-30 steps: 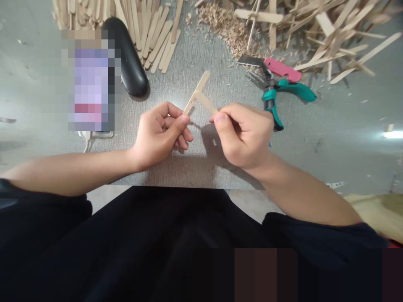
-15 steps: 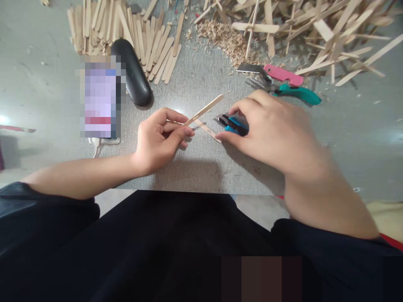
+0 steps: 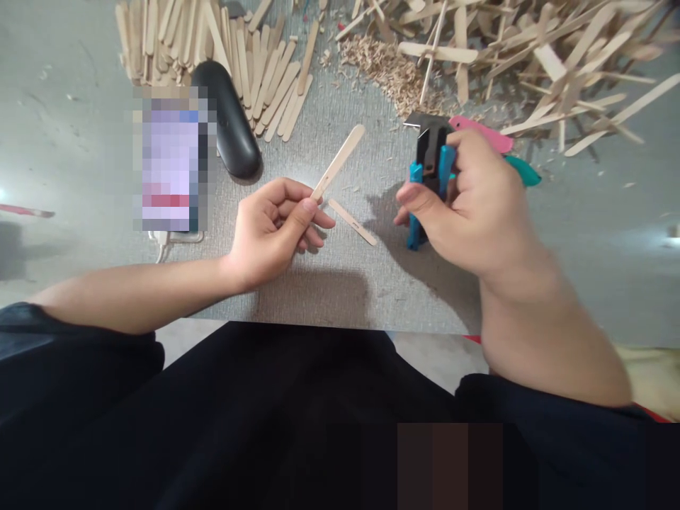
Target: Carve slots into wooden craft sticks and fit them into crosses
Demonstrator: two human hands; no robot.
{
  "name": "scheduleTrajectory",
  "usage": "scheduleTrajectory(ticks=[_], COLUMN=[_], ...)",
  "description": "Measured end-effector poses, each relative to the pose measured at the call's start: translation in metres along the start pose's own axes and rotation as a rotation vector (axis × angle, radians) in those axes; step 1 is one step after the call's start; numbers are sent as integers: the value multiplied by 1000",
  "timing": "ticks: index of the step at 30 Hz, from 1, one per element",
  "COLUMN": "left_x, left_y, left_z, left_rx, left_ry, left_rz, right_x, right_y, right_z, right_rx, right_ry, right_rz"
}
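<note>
Between the thumb and fingers of my left hand [image 3: 279,227] is a wooden craft stick [image 3: 340,159], tilted up to the right, with a small slot near its middle. My right hand [image 3: 472,205] is raised and closed around blue-handled cutting pliers [image 3: 433,166], whose black head points away from me. On the table between my hands lies a short piece of craft stick [image 3: 353,223] with a slot cut in it; neither hand touches it. Partly hidden behind my right hand are a pink-handled knife [image 3: 486,134] and green-handled pliers [image 3: 523,170].
Rows of craft sticks [image 3: 265,78] lie at the back left, beside a black oblong case [image 3: 228,124] and a blurred phone [image 3: 170,163] with a white cable. Wood shavings [image 3: 377,71] and a heap of joined sticks [image 3: 557,64] spread across the back right.
My right hand has lifted the cutting pliers off the table and turned their head upward. The stick in my left hand now stands steeper, its broad face showing.
</note>
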State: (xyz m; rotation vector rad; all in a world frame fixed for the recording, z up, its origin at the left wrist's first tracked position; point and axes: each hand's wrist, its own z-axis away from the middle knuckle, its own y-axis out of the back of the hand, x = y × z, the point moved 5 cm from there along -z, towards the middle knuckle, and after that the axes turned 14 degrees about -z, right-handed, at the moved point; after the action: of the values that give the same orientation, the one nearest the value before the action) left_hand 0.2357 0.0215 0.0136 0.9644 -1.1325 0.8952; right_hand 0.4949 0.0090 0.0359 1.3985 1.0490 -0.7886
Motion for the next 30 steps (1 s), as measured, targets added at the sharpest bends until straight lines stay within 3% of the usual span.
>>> scheduleTrajectory(ticks=[4,9,13,17,24,30], left_x=[1,-1,-2,-3,-4,-3], left_y=[-1,-1,0,1,0,2], left_z=[-1,-1,-1,0,1,3], left_rx=[-26,-44,-20,-27,-68,-56], left_ry=[9,35,13,-3,-16,-136], left_rz=[44,70,77,73,99,41], right_x=[11,7,-9,-17,-26,-20], right_y=[-12,-28,-33,-34,-37,-40], right_z=[4,15,21,21,26,28], right_rx=[-12,-307,-321,-264,-82,-80], right_ry=[-87,-153,-88,-7,444,459], right_rz=[-322,-472,-504,-298,353,538])
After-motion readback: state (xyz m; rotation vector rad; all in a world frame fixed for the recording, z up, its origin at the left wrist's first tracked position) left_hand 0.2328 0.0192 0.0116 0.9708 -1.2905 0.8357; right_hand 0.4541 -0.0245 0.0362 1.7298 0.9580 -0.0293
